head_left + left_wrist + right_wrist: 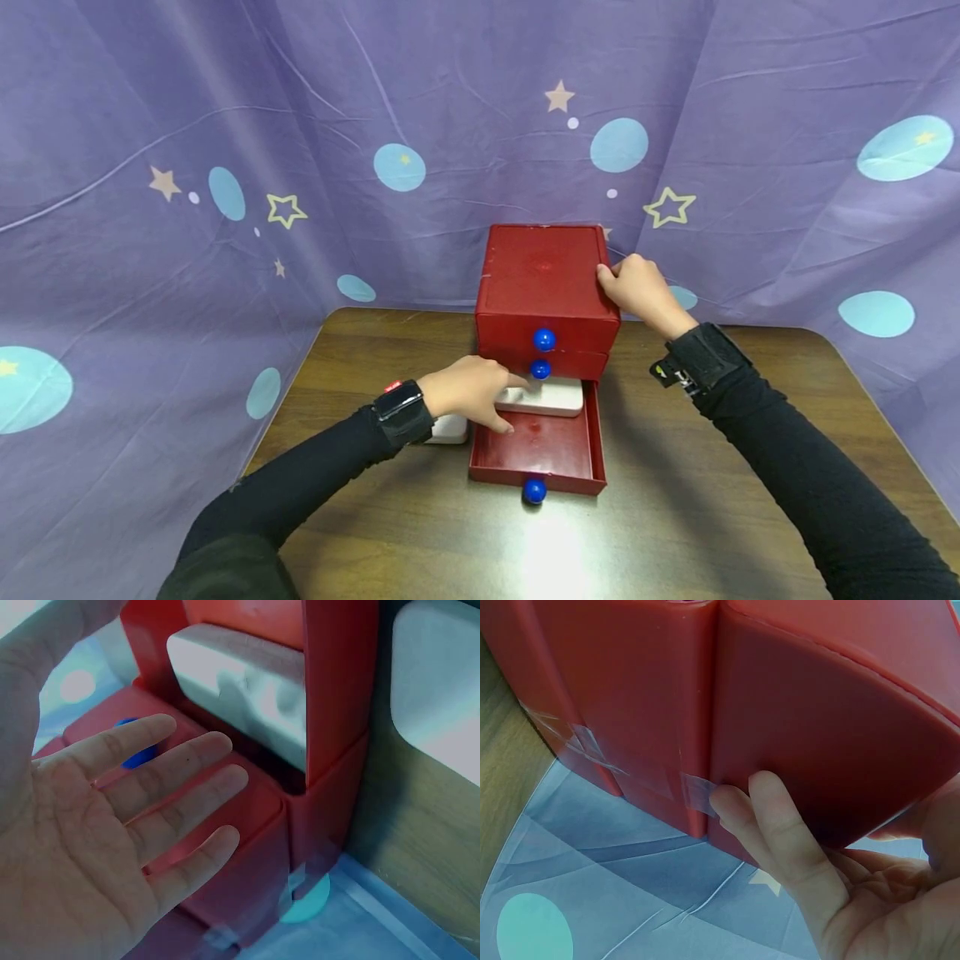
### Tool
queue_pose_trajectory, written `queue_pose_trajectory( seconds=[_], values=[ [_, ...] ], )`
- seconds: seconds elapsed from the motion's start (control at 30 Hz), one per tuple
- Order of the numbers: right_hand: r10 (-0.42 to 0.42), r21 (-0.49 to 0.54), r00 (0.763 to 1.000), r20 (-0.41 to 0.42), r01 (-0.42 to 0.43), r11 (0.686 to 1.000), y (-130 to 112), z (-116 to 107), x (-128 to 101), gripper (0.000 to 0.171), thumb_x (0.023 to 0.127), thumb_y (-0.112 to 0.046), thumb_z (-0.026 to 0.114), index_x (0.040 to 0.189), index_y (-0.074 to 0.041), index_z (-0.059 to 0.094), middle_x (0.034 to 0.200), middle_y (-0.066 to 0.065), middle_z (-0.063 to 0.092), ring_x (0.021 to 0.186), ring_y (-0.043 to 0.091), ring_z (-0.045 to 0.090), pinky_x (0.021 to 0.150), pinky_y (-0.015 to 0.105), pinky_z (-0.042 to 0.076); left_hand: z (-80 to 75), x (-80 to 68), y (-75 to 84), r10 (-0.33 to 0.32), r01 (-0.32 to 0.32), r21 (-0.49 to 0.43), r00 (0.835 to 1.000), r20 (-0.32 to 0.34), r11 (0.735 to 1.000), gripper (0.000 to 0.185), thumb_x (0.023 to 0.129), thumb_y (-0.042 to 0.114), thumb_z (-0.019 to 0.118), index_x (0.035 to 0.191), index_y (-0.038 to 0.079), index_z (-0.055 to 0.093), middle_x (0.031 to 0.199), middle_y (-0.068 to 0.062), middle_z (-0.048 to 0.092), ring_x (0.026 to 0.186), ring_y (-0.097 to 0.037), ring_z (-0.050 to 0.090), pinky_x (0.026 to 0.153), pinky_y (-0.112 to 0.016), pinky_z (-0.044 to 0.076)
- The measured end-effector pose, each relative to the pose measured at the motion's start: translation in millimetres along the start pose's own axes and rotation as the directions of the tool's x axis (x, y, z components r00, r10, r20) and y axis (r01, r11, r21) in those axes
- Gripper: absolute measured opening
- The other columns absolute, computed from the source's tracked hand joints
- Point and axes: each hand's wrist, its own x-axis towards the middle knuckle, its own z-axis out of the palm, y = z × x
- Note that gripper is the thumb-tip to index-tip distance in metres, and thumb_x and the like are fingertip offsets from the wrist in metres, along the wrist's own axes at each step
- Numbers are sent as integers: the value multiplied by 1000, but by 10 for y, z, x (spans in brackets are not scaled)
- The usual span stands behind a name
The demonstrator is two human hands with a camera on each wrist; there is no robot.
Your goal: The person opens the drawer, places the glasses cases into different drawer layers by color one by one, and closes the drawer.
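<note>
A red drawer cabinet (pixel 542 271) with blue knobs stands on the table, its bottom drawer (pixel 536 450) pulled out. Toward the back of that drawer lies a white rounded block (pixel 558 398), partly under the upper drawers. My left hand (pixel 468 392) hovers over the drawer's left side near this block; its fingers (pixel 172 817) are extended and spread, with nothing held in the left wrist view. At the cabinet's upper right edge, my right hand (pixel 637 287) grips with the thumb over the top and fingers (pixel 784 814) against the side wall.
Left of the drawer, a second white rounded object (pixel 450 430) lies on the wooden table (pixel 405 517), partly behind the left wrist. A purple curtain (pixel 465 100) with stars and dots hangs close behind the cabinet. Clear tape (pixel 697 793) runs along the cabinet's side.
</note>
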Motion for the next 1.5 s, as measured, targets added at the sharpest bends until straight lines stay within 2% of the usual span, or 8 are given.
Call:
queue_pose_trajectory(
  seconds=[0.07,0.2,0.37,0.57,0.93,1.2,1.5],
  values=[
    [-2,-4,1000,-6,2,1000,3,-1,2,58,106,-25,45,49,-14,39,46,-7,32,45,9,32,45,23,23,-27,-61,-25,2,-2,-12,1000,-9,1000,76,80,56,81,145,23,59,110,1,75,94,-13,65,72,-32,56],
    [0,-10,1000,-18,0,1000,6,1,0,58,105,-23,46,49,-14,39,47,-6,32,46,10,33,45,23,22,-86,-188,-72,-5,3,-53,1000,-31,999,79,80,53,82,147,19,57,127,-4,71,112,-20,67,90,-40,58],
    [-11,-21,999,-32,10,1000,6,4,4,58,105,-22,47,48,-14,38,46,-7,32,46,10,33,46,23,22,-91,-323,-145,-14,7,-87,997,-77,996,83,77,52,85,147,16,56,136,-7,67,121,-27,64,102,-45,55],
    [-26,-19,999,-32,25,1000,5,7,9,59,104,-23,47,47,-16,37,46,-8,31,46,10,33,47,24,23,-2,-456,-240,-50,41,-102,995,-90,994,93,74,49,89,150,14,50,141,-11,60,126,-30,59,105,-49,52],
    [-17,-17,999,-30,17,1000,22,22,15,58,105,-22,46,48,-13,39,46,-6,33,46,10,34,46,23,23,202,-669,-409,-127,95,-210,981,-144,973,113,67,42,94,157,5,35,149,-18,50,134,-39,52,113,-53,47],
    [-12,-13,1000,-26,11,1000,22,21,10,57,105,-21,46,48,-13,41,47,-6,34,46,10,34,46,23,22,353,-757,-517,-157,127,-257,983,-100,958,116,66,40,95,158,4,34,154,-21,46,139,-42,48,117,-57,41],
    [-16,-6,1000,-19,15,1000,18,13,5,58,105,-22,46,48,-13,41,46,-6,34,45,10,34,45,23,23,535,-812,-674,-182,152,-280,979,-87,948,117,66,39,96,158,4,34,155,-21,45,141,-45,44,119,-60,37]
  ],
)
